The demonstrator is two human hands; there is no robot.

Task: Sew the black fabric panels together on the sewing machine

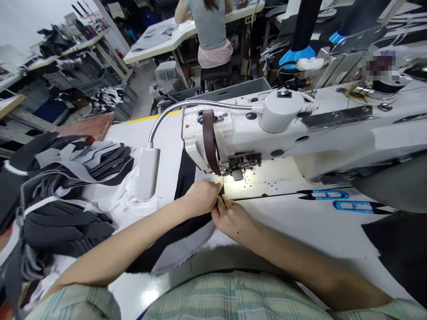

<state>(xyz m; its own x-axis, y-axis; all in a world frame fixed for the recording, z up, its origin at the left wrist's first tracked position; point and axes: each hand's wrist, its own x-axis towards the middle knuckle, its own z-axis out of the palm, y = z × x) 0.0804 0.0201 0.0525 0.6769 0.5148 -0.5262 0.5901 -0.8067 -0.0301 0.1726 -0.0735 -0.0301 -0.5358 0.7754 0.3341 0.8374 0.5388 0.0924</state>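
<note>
Close in front of the needle area of a white sewing machine [240, 133], both my hands meet on a piece of black fabric [170, 233]. My left hand [204, 195] is closed, its fingers pinching the fabric's edge beside the presser foot. Just below and to the right, my right hand [233, 220] is closed too, fingertips pressed together on the same fabric. The cloth runs from under the machine head down toward my body, with a white layer [187, 249] along its lower side. My fingers hide the exact spot they grip.
Two blue thread snips [328, 194] lie right of my hands. Bundles of grey and black cut pieces [73, 222] fill the left side. A lamp [147, 173] on a bent metal neck hangs over the table. Black fabric [400, 249] lies at far right; a person [210, 31] sits behind.
</note>
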